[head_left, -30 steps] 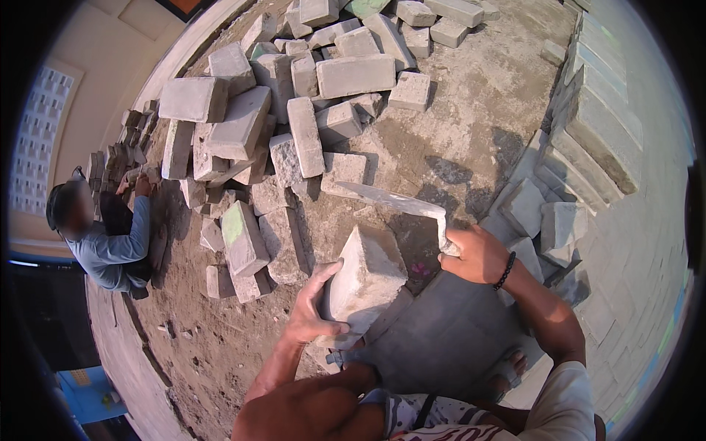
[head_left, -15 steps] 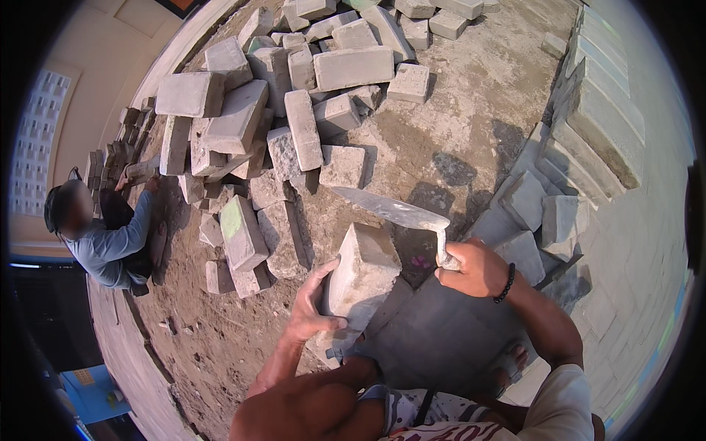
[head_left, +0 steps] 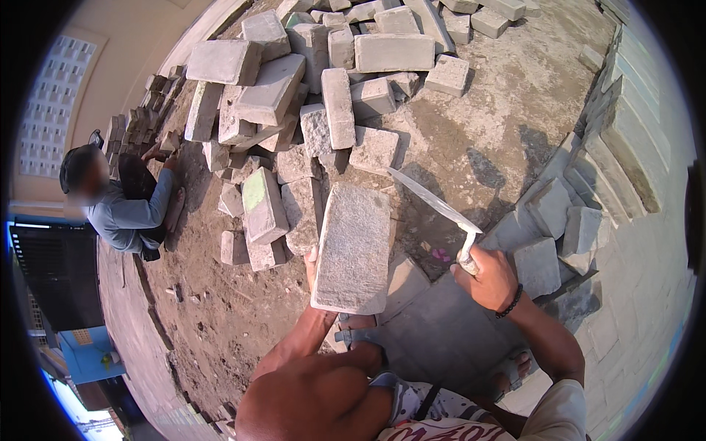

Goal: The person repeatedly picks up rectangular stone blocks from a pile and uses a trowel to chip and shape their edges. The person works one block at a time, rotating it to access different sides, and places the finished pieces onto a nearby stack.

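Observation:
A grey concrete paving block [head_left: 353,246] stands in front of me with its rough, broad face turned up. My left hand [head_left: 312,269] is closed on its left side; the block covers most of the fingers. In my right hand [head_left: 488,281], wrapped tight round the handle, is a trowel [head_left: 435,201]. Its long metal blade points away to the upper left, just right of the block and apart from it. A dark beaded bracelet circles my right wrist.
A heap of loose paving blocks [head_left: 272,88] lies ahead on bare soil. More blocks [head_left: 621,151] are stacked at the right beside laid paving [head_left: 632,294]. At the far left a person [head_left: 129,206] in a blue-grey top crouches near smaller stacks. My sandalled feet are below.
The paving block has turned in my left hand, so its broad face now shows. The trowel has shifted slightly right and its blade tilts more steeply. The whole view has swung a little left.

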`<state>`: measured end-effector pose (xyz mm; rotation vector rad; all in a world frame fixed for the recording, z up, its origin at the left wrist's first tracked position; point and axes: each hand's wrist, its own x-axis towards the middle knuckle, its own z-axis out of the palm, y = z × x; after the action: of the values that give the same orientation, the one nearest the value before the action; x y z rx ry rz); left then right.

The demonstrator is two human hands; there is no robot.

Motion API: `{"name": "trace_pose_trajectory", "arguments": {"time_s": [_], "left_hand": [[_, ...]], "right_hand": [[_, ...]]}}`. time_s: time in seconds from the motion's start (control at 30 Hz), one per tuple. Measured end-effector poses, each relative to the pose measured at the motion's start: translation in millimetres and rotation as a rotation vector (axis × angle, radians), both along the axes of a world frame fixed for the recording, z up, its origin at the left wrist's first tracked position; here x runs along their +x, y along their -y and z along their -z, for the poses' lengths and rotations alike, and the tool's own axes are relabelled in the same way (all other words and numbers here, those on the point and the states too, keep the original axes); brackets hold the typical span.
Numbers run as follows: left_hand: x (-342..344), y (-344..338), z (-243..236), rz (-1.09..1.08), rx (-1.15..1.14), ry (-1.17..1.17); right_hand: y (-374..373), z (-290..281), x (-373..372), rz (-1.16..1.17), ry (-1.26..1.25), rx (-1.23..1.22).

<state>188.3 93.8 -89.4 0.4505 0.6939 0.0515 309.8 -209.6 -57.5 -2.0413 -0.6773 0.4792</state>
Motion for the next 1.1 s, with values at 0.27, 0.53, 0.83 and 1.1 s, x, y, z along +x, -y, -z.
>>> {"name": "trace_pose_trajectory", "arguments": {"time_s": [0.27,0.53,0.83,1.1], "left_hand": [[1.0,-15.4,4.9,-0.021,-0.008,-0.098],[-8.7,-2.2,-22.6,0.112,0.12,-0.06],[52.5,53.8,-61.8,0.724,0.893,0.102],[114.1,130.9,-155.6,1.649,1.9,0.596]], "right_hand": [[-30.7,28.9,-42.8,-0.374,0.149,-0.092],[-7.9,12.0,77.8,-0.053,0.117,-0.465],[180.8,-161.9,105.1,0.066,0.321,-0.913],[303.7,-151.6,18.7,0.389,0.081,-0.916]]}}
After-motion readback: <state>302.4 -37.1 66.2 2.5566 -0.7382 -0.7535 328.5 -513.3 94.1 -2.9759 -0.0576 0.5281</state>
